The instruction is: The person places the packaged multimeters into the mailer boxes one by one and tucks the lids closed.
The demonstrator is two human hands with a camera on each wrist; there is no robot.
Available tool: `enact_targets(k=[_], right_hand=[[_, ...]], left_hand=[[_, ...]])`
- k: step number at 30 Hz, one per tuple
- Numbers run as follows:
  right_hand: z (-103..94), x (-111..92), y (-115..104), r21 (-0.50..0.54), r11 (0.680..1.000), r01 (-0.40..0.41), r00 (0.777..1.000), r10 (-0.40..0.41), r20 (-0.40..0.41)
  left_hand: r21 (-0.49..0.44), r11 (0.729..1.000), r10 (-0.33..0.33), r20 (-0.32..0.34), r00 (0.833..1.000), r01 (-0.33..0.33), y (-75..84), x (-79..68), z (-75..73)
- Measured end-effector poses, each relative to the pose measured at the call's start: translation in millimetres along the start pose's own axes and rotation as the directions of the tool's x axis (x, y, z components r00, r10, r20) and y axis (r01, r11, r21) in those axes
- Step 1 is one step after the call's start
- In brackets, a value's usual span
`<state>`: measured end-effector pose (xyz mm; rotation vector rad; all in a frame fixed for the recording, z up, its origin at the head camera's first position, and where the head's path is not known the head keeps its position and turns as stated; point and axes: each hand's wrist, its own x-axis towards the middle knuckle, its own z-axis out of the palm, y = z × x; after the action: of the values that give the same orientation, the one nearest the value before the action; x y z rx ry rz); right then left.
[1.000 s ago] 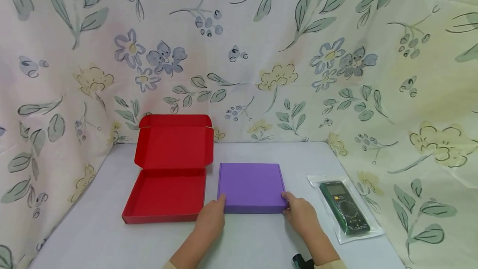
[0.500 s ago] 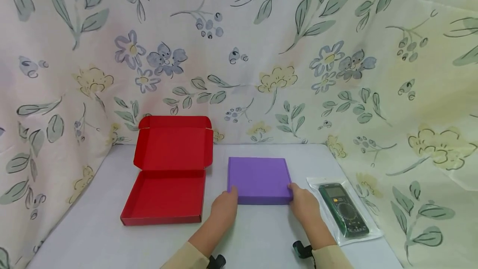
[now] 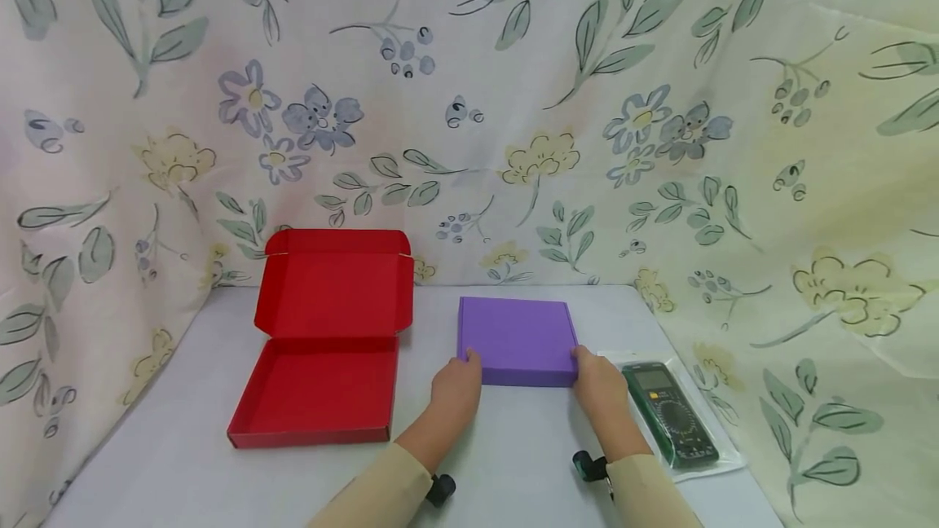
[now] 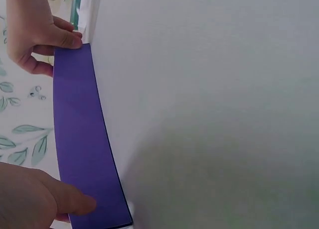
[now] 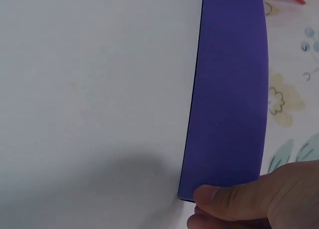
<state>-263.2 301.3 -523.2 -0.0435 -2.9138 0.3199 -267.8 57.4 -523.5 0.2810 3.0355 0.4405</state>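
A closed purple box [image 3: 517, 339] lies flat on the white table, right of centre in the head view. My left hand [image 3: 456, 389] grips its near left corner, the thumb on the front face in the left wrist view. At the near right corner my right hand [image 3: 597, 381] pinches the box, its thumb over the front edge in the right wrist view. Left of the purple box stands a red box [image 3: 311, 393] with its lid raised and nothing inside. A dark green multimeter [image 3: 671, 414] in a clear plastic bag lies just right of my right hand.
The white table [image 3: 513, 463] backs onto a floral cloth [image 3: 469, 88], which also hangs along both sides. A small black device is strapped at each wrist.
Both hands have moved the purple box to the right and away from me, toward the back of the table. The red box and the multimeter have stayed in place.
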Motion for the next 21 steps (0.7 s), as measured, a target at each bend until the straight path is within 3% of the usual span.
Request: enact_targets(k=[11,21], right_hand=[[-1.5,27,6,-0.020,0.997,-0.078,0.993,0.079,0.091],[2.6,39,12,-0.017,0.994,-0.105,0.990,0.106,0.089]], left_hand=[[0.076,0.997,0.036,-0.088,0.996,-0.029,11.7,19.1,6.7],[0.094,0.995,0.047,-0.153,0.987,-0.033,18.7,35.5,10.6]])
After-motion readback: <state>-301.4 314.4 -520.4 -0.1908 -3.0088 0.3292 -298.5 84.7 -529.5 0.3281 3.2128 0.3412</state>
